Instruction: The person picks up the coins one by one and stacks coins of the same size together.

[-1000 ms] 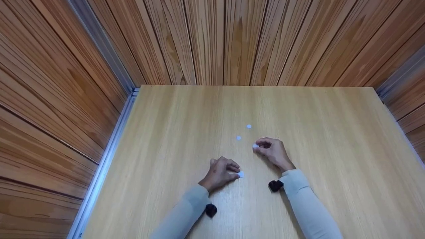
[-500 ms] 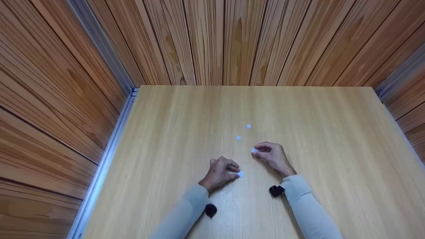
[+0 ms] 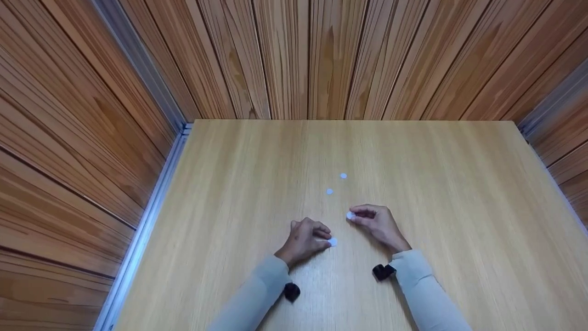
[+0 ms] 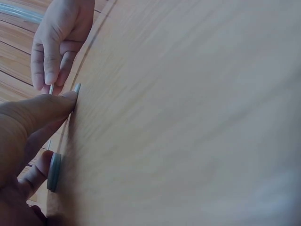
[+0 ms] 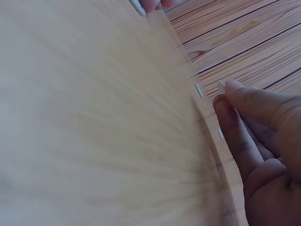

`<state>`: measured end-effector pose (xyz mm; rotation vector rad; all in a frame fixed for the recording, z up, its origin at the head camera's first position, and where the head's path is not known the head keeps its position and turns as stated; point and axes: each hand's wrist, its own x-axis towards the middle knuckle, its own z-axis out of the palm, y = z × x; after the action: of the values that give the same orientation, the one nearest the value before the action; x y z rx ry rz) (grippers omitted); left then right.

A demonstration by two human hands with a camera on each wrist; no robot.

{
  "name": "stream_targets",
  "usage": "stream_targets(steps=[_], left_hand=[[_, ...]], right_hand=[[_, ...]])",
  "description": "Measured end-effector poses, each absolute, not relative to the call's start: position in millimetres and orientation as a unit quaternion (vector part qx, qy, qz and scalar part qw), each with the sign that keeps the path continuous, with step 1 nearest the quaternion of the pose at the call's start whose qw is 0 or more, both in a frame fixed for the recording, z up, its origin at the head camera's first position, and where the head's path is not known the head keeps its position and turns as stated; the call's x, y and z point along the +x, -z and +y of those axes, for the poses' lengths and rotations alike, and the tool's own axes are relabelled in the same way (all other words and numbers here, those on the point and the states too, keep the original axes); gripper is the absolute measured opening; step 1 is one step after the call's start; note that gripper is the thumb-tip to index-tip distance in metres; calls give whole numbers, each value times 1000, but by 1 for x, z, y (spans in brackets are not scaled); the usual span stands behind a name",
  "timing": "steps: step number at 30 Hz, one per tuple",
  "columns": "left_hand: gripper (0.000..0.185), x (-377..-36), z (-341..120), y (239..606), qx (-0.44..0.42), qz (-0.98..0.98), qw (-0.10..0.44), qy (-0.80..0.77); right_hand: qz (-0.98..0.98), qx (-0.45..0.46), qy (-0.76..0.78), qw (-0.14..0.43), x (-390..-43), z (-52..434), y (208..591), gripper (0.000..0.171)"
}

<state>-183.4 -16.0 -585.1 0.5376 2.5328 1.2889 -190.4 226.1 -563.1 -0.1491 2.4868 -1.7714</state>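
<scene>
My left hand pinches a small white disc at its fingertips, close over the wooden table. In the left wrist view that disc appears edge-on beside the thumb. Lower in that view, a thicker greenish-grey round piece lies against another fingertip of the same hand; the head view hides it. My right hand holds another white disc between thumb and fingers, farther from me and to the right. Two more white discs, a nearer one and a farther one, lie flat on the table.
Wood-plank walls stand behind the table and at both sides. A metal rail runs along the left table edge. Black wrist devices, one on the left and one on the right, stick out by the sleeves.
My right hand has come nearer to me with its disc, toward the left hand. The left hand and the two lying discs stay in place.
</scene>
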Motion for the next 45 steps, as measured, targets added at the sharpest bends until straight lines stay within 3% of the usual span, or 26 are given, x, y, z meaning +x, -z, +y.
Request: stream_targets(steps=[4,9,32,38,45], left_hand=[[19,-183,-16,585,186,871,119,-440],[21,-181,-16,586,193,876,102,-431],[19,-181,-15,583,176,872,129,-439],[20,-180,-16,584,195,876,109,-427],[20,-180,-16,584,198,877,104,-425]], right_hand=[[807,-49,586,57,-181,221,548,24],[796,-43,600,67,-177,221,550,24],[803,-68,587,77,-154,208,556,18],[808,-80,577,86,-148,204,553,18],[809,-85,576,83,-148,205,572,17]])
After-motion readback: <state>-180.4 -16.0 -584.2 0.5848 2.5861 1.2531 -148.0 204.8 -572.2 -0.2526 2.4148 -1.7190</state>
